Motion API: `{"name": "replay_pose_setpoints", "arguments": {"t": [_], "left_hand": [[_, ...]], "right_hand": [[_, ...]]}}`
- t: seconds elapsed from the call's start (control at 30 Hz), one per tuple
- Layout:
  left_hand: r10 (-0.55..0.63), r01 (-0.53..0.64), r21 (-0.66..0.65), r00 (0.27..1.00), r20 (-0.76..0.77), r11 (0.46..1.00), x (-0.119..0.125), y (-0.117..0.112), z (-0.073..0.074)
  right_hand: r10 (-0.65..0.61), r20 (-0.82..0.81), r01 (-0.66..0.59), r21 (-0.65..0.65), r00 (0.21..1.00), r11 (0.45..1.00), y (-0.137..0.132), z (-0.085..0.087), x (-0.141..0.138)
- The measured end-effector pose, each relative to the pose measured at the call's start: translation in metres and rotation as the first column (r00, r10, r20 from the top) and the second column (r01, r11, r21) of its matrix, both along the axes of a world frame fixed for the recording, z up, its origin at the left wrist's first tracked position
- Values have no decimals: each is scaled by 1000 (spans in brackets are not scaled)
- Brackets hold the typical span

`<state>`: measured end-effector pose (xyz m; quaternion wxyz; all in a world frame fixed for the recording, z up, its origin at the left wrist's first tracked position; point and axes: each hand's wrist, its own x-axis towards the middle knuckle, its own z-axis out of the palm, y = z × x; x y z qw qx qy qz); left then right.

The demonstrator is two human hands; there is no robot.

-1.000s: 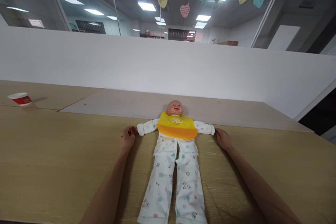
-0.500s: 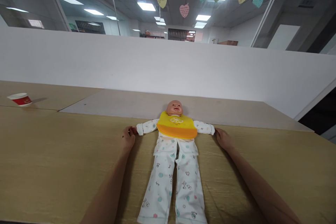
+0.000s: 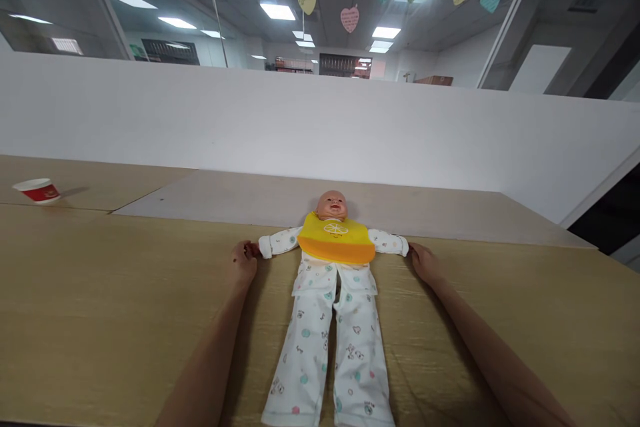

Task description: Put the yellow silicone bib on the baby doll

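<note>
A baby doll [image 3: 333, 204] lies on its back, its head away from me. It wears a yellow bib [image 3: 336, 237] with an orange lower pocket and a citrus slice design. Below that are a white patterned top [image 3: 309, 278] and matching trousers [image 3: 307, 353], the legs spread toward me. At the left sleeve's cuff, my left hand [image 3: 245, 263] has its fingers curled round the doll's small hand, which is mostly hidden. My right hand [image 3: 425, 263] pinches at the end of the other sleeve [image 3: 393, 242]. Both doll arms stretch out sideways.
The doll rests on a wood-coloured table [image 3: 125, 313], its head on a greyish panel [image 3: 450, 210] at the back. Far left stands a red and white paper cup [image 3: 41, 191]. A white low wall [image 3: 300, 123] with glass above, bearing heart-shaped notes [image 3: 350, 19], closes off the back.
</note>
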<state>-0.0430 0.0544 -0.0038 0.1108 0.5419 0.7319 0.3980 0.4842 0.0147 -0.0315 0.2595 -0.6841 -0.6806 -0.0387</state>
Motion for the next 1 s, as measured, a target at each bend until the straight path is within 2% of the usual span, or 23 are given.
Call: {"name": "replay_pose_setpoints", "arguments": {"t": [0.33,0.43,0.53,0.67,0.77,0.87,1.0], "left_hand": [[19,-17,71,1000,-24,997,0,2,-4],[14,1,148,995,-103,989,1,-1,-1],[-15,87,272,967,-254,958,7,-7,6],[-96,235,331,917,-386,914,32,-19,20],[-158,350,333,859,-487,876,60,-28,28],[-225,468,302,778,-587,830,84,-33,28],[-266,526,273,733,-626,805,93,-34,23]], "right_hand": [[-5,-14,5,12,1000,1000,-2,5,-4],[-4,-14,4,9,1000,1000,-2,6,-4],[-2,-16,2,11,1000,1000,-2,5,-4],[10,-12,-10,8,1000,1000,-2,4,-4],[5,-11,-4,7,1000,1000,-2,4,-4],[-12,-1,12,9,1000,1000,-2,3,-4],[-9,0,9,21,1000,1000,0,0,-2]]}}
